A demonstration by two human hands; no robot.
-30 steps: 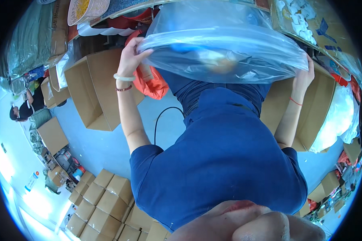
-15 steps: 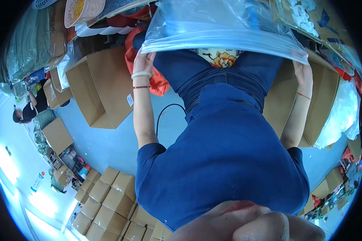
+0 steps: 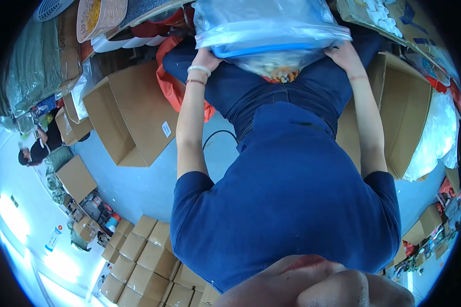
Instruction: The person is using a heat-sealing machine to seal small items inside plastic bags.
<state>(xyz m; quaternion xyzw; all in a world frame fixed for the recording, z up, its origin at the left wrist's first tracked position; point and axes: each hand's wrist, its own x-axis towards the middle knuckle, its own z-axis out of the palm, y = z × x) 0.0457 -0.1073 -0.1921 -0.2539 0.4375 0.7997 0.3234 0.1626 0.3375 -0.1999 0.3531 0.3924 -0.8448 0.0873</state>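
Note:
A large clear plastic bag (image 3: 266, 23) lies across the far end of my lap, its near edge bunched into loose folds. Along that edge runs a bright blue band (image 3: 271, 50), which seems to belong to something inside or under the plastic. My left hand (image 3: 208, 59) grips the bag's near left corner, the fingertips partly tucked under the film. At the near right corner, my right hand (image 3: 344, 55) is closed on the plastic with its fingers bent. A flower-patterned cloth (image 3: 284, 77) shows between my thighs, partly covered by the bag's edge.
Open cardboard boxes stand to the left (image 3: 133, 112) and right (image 3: 404, 107) of me. A red cloth (image 3: 169, 77) hangs by my left leg. A pale basket (image 3: 101, 18) sits far left, white items (image 3: 384, 18) far right. Stacked cartons (image 3: 148, 261) and a person (image 3: 36, 151) are farther off.
Both hands have moved inward and a little away from me, drawing the bag's edge along. The edge is narrower and more bunched, and the blue band now shows clearly.

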